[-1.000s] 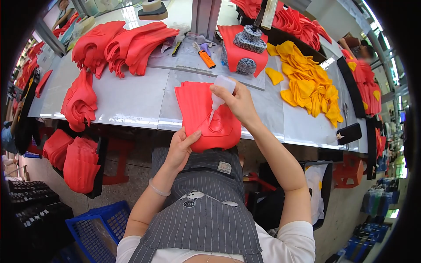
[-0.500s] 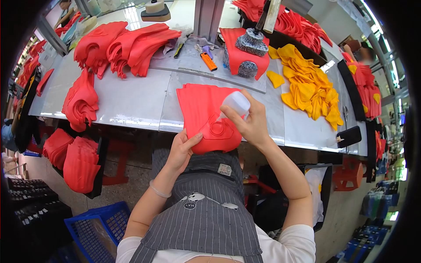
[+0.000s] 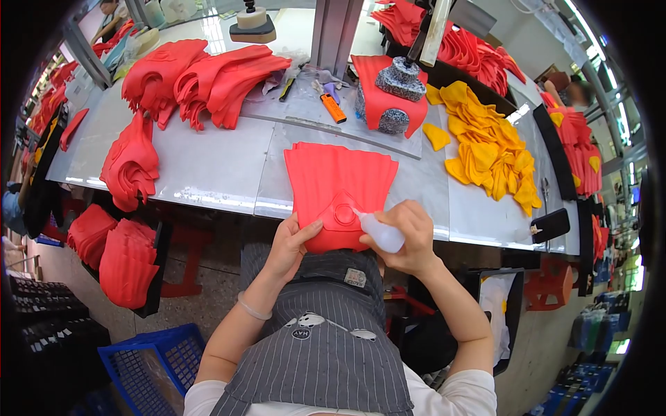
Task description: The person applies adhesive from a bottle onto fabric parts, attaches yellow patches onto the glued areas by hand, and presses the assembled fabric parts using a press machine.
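A red, ribbed, flared sheet piece [image 3: 340, 170] with a raised ring on its lower half lies at the table's front edge, its rounded end overhanging toward the apron. My left hand [image 3: 288, 246] pinches its lower left side, thumb on top. My right hand [image 3: 412, 239] is wrapped round a translucent white squeeze bottle [image 3: 383, 234]. The bottle is tilted, and its thin nozzle points up and left at the right side of the ring. Whether the tip touches the surface, I cannot tell.
Stacks of red pieces [image 3: 229, 76] lie at the back left, and yellow pieces [image 3: 492, 139] are heaped at the right. A speckled block press [image 3: 395, 90] holds a red piece. An orange-handled cutter [image 3: 333, 107] lies behind; a black phone [image 3: 551, 222] sits at the right edge.
My right hand has come down and to the right, turning the bottle so its nozzle meets the ring area from the right. The left hand keeps its hold on the red piece.
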A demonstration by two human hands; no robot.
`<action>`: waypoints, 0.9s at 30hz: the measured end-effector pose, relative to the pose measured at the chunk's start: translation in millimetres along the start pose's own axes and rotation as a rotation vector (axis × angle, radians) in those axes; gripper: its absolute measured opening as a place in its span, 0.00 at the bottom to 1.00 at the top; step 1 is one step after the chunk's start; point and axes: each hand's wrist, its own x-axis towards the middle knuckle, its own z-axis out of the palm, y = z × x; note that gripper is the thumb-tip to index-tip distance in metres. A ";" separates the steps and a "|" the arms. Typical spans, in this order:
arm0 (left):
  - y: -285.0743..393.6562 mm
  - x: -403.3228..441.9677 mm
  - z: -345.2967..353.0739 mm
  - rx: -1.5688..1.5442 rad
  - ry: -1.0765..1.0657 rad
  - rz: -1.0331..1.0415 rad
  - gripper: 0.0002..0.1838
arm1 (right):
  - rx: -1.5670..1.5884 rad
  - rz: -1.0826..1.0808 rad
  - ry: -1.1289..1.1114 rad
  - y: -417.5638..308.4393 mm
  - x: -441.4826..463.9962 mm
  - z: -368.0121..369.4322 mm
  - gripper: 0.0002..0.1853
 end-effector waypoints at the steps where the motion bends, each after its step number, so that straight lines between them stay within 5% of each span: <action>1: 0.2 -0.2 0.4 -0.002 0.002 -0.003 0.22 | -0.018 -0.031 -0.013 0.4 -3.1 -0.2 0.21; 8: -1.1 0.4 0.0 0.007 0.007 0.004 0.22 | -0.042 -0.054 0.013 -4.1 -15.8 -8.1 0.22; 14: -1.5 0.6 -2.2 -0.002 0.002 -0.008 0.23 | 0.229 0.195 0.094 -7.3 -22.4 -4.4 0.20; 27: -2.6 1.2 -1.8 -0.025 0.000 0.000 0.23 | 0.263 0.291 0.070 -7.0 -14.4 1.4 0.15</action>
